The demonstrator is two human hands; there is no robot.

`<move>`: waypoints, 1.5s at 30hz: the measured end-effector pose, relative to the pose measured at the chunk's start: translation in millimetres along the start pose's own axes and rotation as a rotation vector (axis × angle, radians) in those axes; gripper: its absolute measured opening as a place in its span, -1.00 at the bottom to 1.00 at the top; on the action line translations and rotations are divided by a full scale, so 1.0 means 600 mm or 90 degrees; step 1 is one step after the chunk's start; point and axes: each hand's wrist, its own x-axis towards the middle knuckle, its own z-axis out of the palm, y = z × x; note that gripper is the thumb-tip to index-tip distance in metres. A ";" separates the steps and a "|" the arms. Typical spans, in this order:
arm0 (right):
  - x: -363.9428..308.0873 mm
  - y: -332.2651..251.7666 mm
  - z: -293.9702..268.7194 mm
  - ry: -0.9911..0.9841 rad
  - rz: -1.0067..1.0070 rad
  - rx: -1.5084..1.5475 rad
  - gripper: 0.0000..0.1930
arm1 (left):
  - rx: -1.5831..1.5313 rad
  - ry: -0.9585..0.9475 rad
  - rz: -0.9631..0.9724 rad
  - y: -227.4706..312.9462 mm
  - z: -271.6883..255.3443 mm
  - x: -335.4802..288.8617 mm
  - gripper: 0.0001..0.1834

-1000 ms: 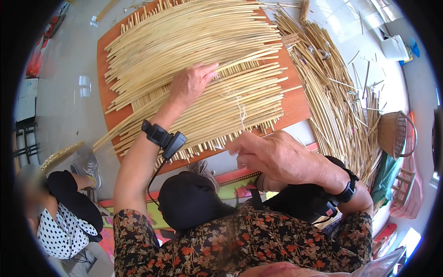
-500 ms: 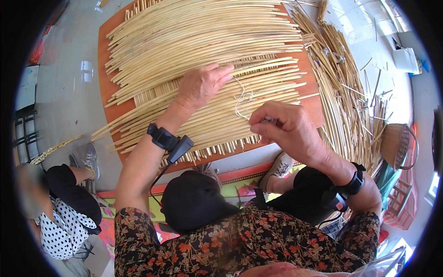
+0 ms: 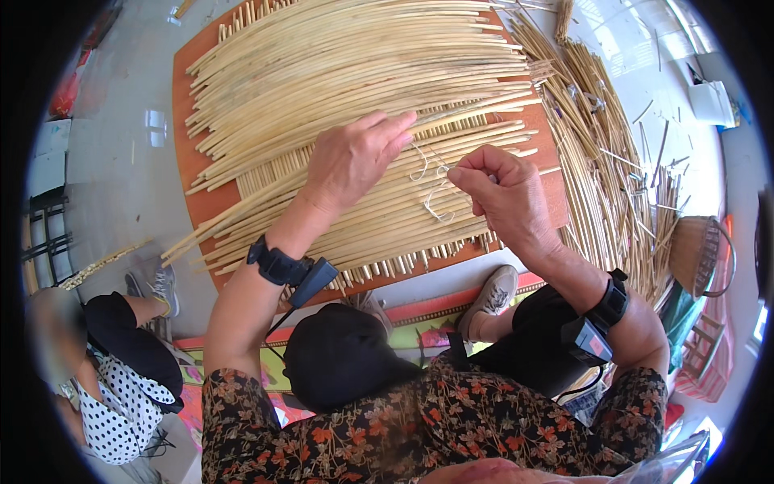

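Observation:
A mat of long pale stalks point(image 3: 347, 73) lies over a second layer of stalks crossing beneath it. My left hand point(image 3: 355, 157) is closed around a few stalks near the middle of the mat, its fingertips at a gap between rows. A thin white string point(image 3: 436, 211) loops loosely over the stalks just right of those fingertips. My right hand point(image 3: 512, 198) pinches the string between thumb and forefinger, a little above the mat. Whether a needle is in that pinch I cannot make out.
An orange-brown board point(image 3: 197, 145) lies under the mat. Loose stalks point(image 3: 601, 145) are heaped on the floor at the right, near a wicker basket point(image 3: 695, 254). At the lower left sits another person in a polka-dot top point(image 3: 121, 411). A patterned cloth point(image 3: 411, 323) lies beneath my feet.
My right hand has moved up and left, toward my left hand, drawing the string closer. My left hand has shifted slightly right and the stalks at it have slid a little right.

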 end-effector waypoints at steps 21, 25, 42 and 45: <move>-0.010 0.012 0.017 0.015 -0.120 -0.150 -0.71 | -0.062 -0.008 -0.041 0.052 -0.045 -0.004 -0.69; -0.012 0.012 0.017 0.005 -0.126 -0.168 -0.73 | -0.068 -0.006 -0.035 0.049 -0.044 -0.006 -0.69; -0.018 0.004 0.028 0.016 -0.122 -0.170 -0.71 | -0.097 -0.003 -0.040 0.043 -0.051 -0.013 -0.68; -0.018 0.003 0.029 0.014 -0.118 -0.171 -0.71 | -0.101 -0.009 -0.048 0.043 -0.052 -0.013 -0.68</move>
